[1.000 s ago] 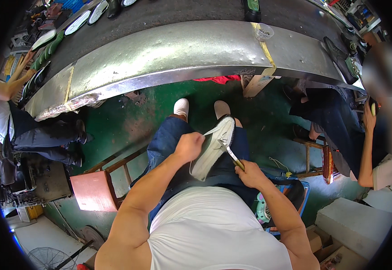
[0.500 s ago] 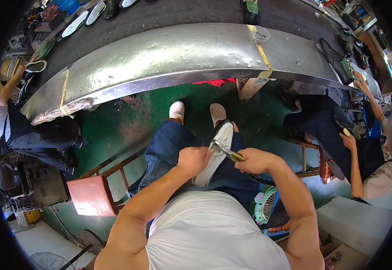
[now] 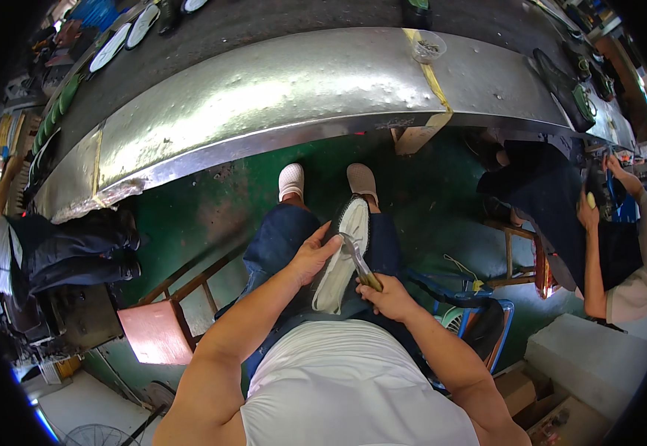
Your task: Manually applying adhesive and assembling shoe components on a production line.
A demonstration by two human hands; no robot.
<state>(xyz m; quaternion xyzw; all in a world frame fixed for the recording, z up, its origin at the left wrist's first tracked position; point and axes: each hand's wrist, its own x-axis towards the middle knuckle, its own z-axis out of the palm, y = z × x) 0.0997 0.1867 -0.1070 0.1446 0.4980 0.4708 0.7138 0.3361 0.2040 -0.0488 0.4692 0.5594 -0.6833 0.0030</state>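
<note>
A dark shoe with a pale white underside lies bottom up across my lap, its toe toward the bench. Fingers and thumb of my left hand grip its left edge near the middle. Closed around the handles of metal lasting pliers is my right hand, to the right of the shoe. The pliers' head rests over the shoe's underside, close to my left thumb. Whether the jaws bite on anything is too small to tell.
A metal-edged bench curves ahead, bearing a small clear tub and several shoes. A pinkish stool stands left, a blue-framed chair right. Co-workers sit at both sides; the right one's hand holds a yellowish-handled tool.
My right hand has come down and inward, and the pliers are now steeper. My left hand has opened from a fist into a grip along the shoe's edge. The shoe stands more upright in view.
</note>
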